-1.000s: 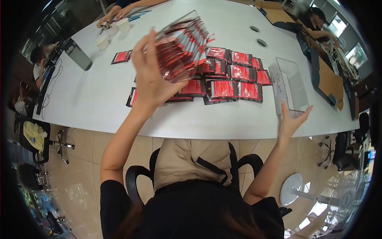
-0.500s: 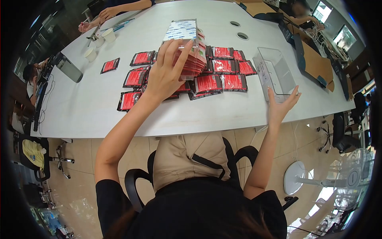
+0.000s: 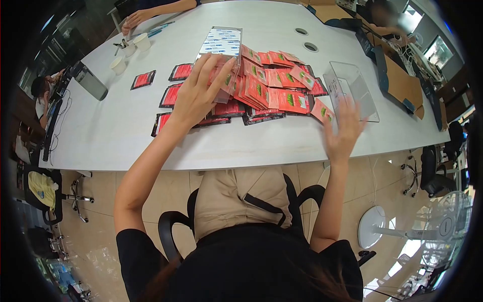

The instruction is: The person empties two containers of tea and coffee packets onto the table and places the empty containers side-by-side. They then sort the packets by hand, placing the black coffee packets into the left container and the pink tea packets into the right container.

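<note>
"White counter (image 3: 241, 152), cups (image 3: 142, 43) and a bottle (image 3: 90, 82) toward the left, another person's hand (image 3: 134, 19) at the far edge. State the left hand."

"Left hand (image 3: 195, 95): fingers spread across a tipped clear box (image 3: 223, 41), holding it. Thumb contact cannot be verified."

"Right hand?"

"Right hand (image 3: 344, 130): fingers wide, blurred, at the near end of a bin (image 3: 358, 86). Whether it touches the bin, I cannot tell."

"Location of the packets?"

"Green-marked red packets (image 3: 293, 100) lie fanned to the right of the box, overlapping dark-edged packets (image 3: 171, 95). One stray (image 3: 321, 109) sits just beside the right hand. Red shows through the box wall; whether those are inside or behind is unclear."

"Your finding on handling?"

"In my judgement, the box calls for a firm grip across its smooth walls, its mouth kept low and a gradual tilt, so the packets slide out flat instead of scattering."

"And the free hand?"

"Best held as a flat stop at the pile's right edge. Main risk, I judge: strays slipping under the bin, or the two packet kinds mixing."
</note>
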A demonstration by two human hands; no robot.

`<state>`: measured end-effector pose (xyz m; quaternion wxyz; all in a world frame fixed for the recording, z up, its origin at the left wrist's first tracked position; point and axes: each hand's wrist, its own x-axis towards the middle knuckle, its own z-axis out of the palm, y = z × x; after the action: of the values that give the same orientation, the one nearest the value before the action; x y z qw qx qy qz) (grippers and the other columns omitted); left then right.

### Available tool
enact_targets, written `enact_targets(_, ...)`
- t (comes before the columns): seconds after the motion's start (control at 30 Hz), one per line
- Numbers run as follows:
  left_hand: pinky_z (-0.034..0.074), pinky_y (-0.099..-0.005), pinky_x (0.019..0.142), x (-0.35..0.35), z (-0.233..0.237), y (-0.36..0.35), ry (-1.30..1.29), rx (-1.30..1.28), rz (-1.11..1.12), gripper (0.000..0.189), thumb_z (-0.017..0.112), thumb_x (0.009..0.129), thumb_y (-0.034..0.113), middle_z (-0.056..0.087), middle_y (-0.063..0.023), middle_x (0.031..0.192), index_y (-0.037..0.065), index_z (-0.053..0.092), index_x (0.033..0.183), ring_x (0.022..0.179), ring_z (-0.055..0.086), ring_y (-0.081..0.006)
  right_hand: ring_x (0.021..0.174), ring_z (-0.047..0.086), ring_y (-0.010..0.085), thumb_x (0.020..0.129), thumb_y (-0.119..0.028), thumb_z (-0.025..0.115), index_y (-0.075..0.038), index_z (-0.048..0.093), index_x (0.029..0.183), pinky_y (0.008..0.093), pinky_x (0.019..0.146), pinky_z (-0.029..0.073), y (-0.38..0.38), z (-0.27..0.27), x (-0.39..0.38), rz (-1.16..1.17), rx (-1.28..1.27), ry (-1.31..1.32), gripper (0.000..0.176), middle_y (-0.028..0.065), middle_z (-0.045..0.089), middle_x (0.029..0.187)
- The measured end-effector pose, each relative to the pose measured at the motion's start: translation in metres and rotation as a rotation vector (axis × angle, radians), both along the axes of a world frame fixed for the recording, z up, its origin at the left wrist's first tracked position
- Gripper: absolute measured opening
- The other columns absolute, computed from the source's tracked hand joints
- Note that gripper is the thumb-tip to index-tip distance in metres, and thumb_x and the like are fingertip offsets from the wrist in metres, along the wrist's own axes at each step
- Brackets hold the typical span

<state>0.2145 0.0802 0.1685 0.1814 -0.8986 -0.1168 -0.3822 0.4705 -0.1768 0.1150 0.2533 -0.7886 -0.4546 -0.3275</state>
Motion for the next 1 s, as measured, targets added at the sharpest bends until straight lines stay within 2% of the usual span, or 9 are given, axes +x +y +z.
enact_targets(0.13, 0.054, -0.0359, 0.09, -0.012, 0.004, 0.005, 0.039, 0.023, 0.022, 0.1, 0.077, 0.051, -0.005, 0.042, -0.0103, 0.138, 0.019, 0.044, 0.142, 0.13, 0.042, -0.0317, 0.136, 0.04, 0.0342, 0.086, -0.034, 0.069, -0.013, 0.053, 0.136, 0.0493, 0.113, 0.028, 0.012, 0.0, -0.012, 0.373, -0.161, 0.261, 0.057, 0.0143, 0.045, 0.146)
enact_targets(0.17, 0.054, -0.0357, 0.09, -0.016, 0.004, 0.007, 0.051, 0.032, 0.041, 0.1, 0.077, 0.052, -0.005, 0.042, -0.0101, 0.139, 0.02, 0.044, 0.142, 0.131, 0.041, -0.0311, 0.132, 0.044, 0.0345, 0.086, -0.034, 0.069, -0.01, 0.052, 0.136, 0.0436, 0.109, 0.035, 0.013, 0.003, -0.014, 0.331, -0.188, 0.185, 0.058, 0.0158, 0.046, 0.145)
enact_targets(0.33, 0.053, -0.0347, 0.091, -0.037, 0.003, 0.019, 0.076, 0.099, 0.072, 0.098, 0.076, 0.054, -0.005, 0.043, -0.0093, 0.14, 0.02, 0.044, 0.144, 0.132, 0.041, -0.0295, 0.132, 0.044, 0.0343, 0.085, -0.033, 0.07, -0.008, 0.052, 0.137, 0.0441, 0.108, 0.035, 0.013, 0.001, -0.01, 0.359, -0.151, 0.298, 0.061, 0.0177, 0.048, 0.142)
enact_targets(0.43, 0.05, -0.0336, 0.099, -0.055, 0.008, 0.021, 0.116, 0.163, 0.117, 0.072, 0.059, 0.075, -0.003, 0.048, -0.007, 0.134, 0.02, 0.046, 0.142, 0.124, 0.05, -0.0249, 0.131, 0.044, 0.0348, 0.085, -0.033, 0.07, -0.006, 0.052, 0.136, 0.0434, 0.108, 0.036, 0.012, 0.0, -0.01, 0.357, -0.14, 0.306, 0.061, 0.018, 0.049, 0.141)
enact_targets(0.57, 0.049, -0.0343, 0.101, -0.081, 0.008, 0.034, 0.14, 0.256, 0.157, 0.072, 0.059, 0.077, -0.001, 0.047, -0.0057, 0.137, 0.022, 0.044, 0.144, 0.127, 0.049, -0.0251, 0.13, 0.045, 0.0355, 0.084, -0.032, 0.071, -0.004, 0.053, 0.135, 0.0423, 0.108, 0.036, 0.012, 0.0, -0.011, 0.349, -0.14, 0.315, 0.061, 0.0178, 0.049, 0.142)
enact_targets(0.67, 0.051, -0.0339, 0.098, -0.102, 0.011, 0.04, 0.193, 0.268, 0.196, 0.077, 0.066, 0.069, -0.002, 0.044, -0.0053, 0.142, 0.022, 0.049, 0.14, 0.131, 0.046, -0.0259, 0.13, 0.045, 0.0356, 0.084, -0.032, 0.071, -0.004, 0.052, 0.136, 0.0422, 0.107, 0.036, 0.013, -0.002, -0.009, 0.334, -0.142, 0.287, 0.062, 0.0181, 0.049, 0.141)
enact_targets(0.7, 0.048, -0.0356, 0.103, -0.11, 0.01, 0.043, 0.237, 0.269, 0.247, 0.071, 0.058, 0.079, 0.003, 0.043, -0.0038, 0.144, 0.026, 0.044, 0.144, 0.131, 0.046, -0.0251, 0.13, 0.045, 0.0356, 0.084, -0.032, 0.071, -0.004, 0.052, 0.136, 0.0422, 0.107, 0.036, 0.013, -0.003, -0.009, 0.339, -0.141, 0.294, 0.062, 0.0181, 0.049, 0.141)
enact_targets(0.93, 0.043, -0.0379, 0.108, -0.146, 0.024, 0.048, 0.3, 0.292, 0.312, 0.067, 0.054, 0.081, 0.004, 0.042, -0.002, 0.145, 0.028, 0.045, 0.144, 0.134, 0.042, -0.0232, 0.13, 0.045, 0.0349, 0.083, -0.029, 0.071, -0.004, 0.051, 0.137, 0.0416, 0.108, 0.036, 0.012, -0.003, -0.008, 0.348, -0.143, 0.305, 0.063, 0.0185, 0.049, 0.14)
enact_targets(1.0, 0.042, -0.0393, 0.108, -0.153, 0.025, 0.047, 0.218, 0.204, 0.321, 0.082, 0.068, 0.067, -0.001, 0.042, -0.0048, 0.144, 0.023, 0.045, 0.143, 0.134, 0.041, -0.027, 0.13, 0.045, 0.0346, 0.084, -0.029, 0.071, -0.004, 0.051, 0.137, 0.0415, 0.108, 0.036, 0.012, -0.003, -0.008, 0.347, -0.139, 0.3, 0.062, 0.0183, 0.049, 0.14)
